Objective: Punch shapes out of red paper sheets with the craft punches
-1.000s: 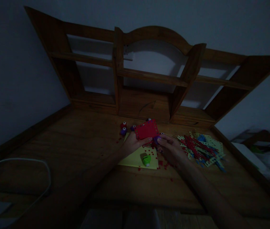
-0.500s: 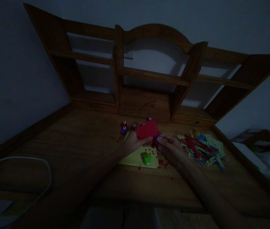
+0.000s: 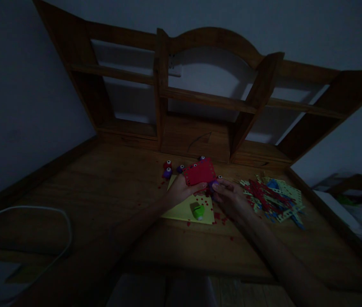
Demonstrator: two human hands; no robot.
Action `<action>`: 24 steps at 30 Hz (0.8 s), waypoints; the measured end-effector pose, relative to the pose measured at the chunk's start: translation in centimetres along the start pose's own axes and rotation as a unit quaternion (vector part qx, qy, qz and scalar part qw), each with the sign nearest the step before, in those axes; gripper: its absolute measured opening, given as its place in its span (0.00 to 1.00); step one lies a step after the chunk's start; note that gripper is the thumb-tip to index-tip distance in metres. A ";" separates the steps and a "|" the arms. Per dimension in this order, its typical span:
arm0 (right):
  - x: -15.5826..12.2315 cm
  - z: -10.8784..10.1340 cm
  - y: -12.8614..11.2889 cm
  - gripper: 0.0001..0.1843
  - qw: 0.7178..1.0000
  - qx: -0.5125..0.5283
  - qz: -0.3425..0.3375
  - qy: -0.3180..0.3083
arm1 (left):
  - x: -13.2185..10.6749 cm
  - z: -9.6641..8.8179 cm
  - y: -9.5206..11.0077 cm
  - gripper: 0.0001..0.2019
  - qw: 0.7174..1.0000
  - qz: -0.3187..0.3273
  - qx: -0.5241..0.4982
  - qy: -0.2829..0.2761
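Note:
My left hand (image 3: 182,190) is closed on the lower left part of a red sheet of paper (image 3: 199,172), its thumb along the near edge. Small punched holes run along the paper's edges. In my right hand (image 3: 230,192) is a purple craft punch (image 3: 213,185), set at the sheet's near right corner. Below them lies a yellow sheet of paper (image 3: 179,212) strewn with red cut-outs, and a green craft punch (image 3: 199,211) rests on it.
Purple punches (image 3: 167,172) and a red punch (image 3: 167,164) stand behind the hands. To the right is a heap of punched paper strips (image 3: 272,196). A wooden shelf unit (image 3: 196,140) closes off the back of the desk (image 3: 110,183). A white cable (image 3: 67,221) loops at left.
The view has shifted slightly. Both hands stay at the red paper, with the purple punch still at its near right corner.

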State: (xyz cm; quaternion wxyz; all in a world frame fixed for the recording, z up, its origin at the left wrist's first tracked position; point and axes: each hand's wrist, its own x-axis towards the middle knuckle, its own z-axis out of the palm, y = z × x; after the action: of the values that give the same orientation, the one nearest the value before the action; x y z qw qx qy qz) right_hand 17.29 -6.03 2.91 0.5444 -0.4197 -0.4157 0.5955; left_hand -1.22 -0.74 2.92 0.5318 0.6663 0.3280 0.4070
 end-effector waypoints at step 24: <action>0.0 0.0 0.0 0.12 1.000 -0.003 -0.008 0.004 | -0.3 0.1 0.8 0.25 1.000 0.004 -0.022 -0.009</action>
State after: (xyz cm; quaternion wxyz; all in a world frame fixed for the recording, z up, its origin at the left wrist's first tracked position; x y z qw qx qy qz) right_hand 17.30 -5.99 2.95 0.5492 -0.4203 -0.4191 0.5882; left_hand -1.29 -1.21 3.64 0.5477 0.6595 0.3117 0.4098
